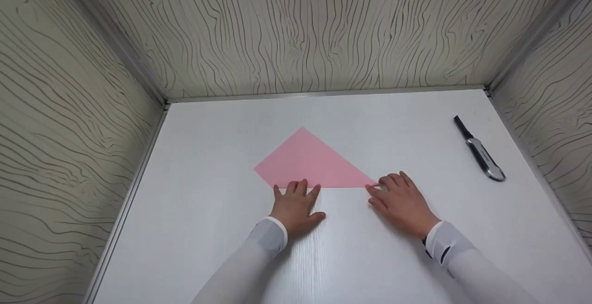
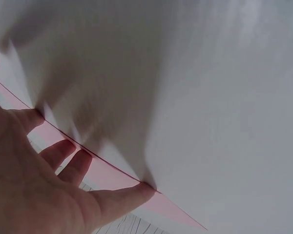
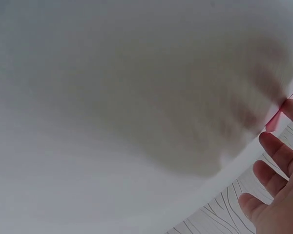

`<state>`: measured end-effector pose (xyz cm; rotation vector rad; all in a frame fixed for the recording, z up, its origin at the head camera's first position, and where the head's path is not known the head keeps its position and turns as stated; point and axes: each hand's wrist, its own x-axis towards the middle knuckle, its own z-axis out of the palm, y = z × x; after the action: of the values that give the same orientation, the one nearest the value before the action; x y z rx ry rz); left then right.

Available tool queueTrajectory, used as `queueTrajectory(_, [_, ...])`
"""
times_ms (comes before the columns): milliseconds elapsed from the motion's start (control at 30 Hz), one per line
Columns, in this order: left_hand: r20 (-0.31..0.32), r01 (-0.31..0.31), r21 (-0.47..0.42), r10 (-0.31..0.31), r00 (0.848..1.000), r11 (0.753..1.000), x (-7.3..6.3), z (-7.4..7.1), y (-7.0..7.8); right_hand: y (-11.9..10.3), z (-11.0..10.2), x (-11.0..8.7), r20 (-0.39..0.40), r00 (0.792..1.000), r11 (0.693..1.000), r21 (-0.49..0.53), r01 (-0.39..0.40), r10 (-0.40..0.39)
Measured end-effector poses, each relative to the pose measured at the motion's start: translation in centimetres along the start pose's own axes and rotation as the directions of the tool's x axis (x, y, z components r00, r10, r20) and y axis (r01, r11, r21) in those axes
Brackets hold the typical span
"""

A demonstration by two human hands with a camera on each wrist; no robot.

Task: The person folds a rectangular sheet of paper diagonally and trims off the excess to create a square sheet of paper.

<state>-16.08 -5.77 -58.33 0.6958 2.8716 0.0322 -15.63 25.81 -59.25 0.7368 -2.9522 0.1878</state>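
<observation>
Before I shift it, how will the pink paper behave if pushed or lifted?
The pink paper looks thin, so it is probably light and floppy. Lying flat on the smooth-looking table, it would likely slide rather than tip. With the left hand touching its near edge, it may buckle if pushed.

Both forearms (image 1: 245,262) extend toward the table's (image 1: 208,133) far edge. The left hand (image 1: 293,209) is palm down, fingers (image 2: 122,200) splayed, thumb (image 1: 318,217) directed rightward. The right hand (image 1: 400,202) angles toward the left edge, fingers parted.
</observation>
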Motion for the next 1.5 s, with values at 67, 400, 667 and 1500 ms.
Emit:
queueTrajectory(67, [-0.007, 0.0, -0.004, 0.0, 1.0, 1.0, -0.1, -0.1, 0.0, 0.1, -0.1, 0.0, -0.004, 1.0, 1.0, -0.01, 0.005, -0.005])
queueTrajectory(400, [0.017, 0.015, -0.026, -0.015, 1.0, 1.0, -0.2, -0.5, 0.2, 0.4, 0.1, -0.5, 0.019, 1.0, 0.999, -0.033, 0.001, 0.0])
queueTrajectory(667, [0.016, 0.019, -0.008, -0.019, 1.0, 1.0, -0.2, -0.3, -0.2, 0.0, 0.1, -0.6, 0.051, 0.998, 0.999, -0.034, -0.019, 0.02])
queueTrajectory(1500, [0.009, 0.025, 0.013, -0.025, 1.0, 1.0, -0.2, -0.2, 0.3, 2.0, -0.5, -0.9, 0.006, 0.994, 0.994, -0.028, -0.107, 0.107])
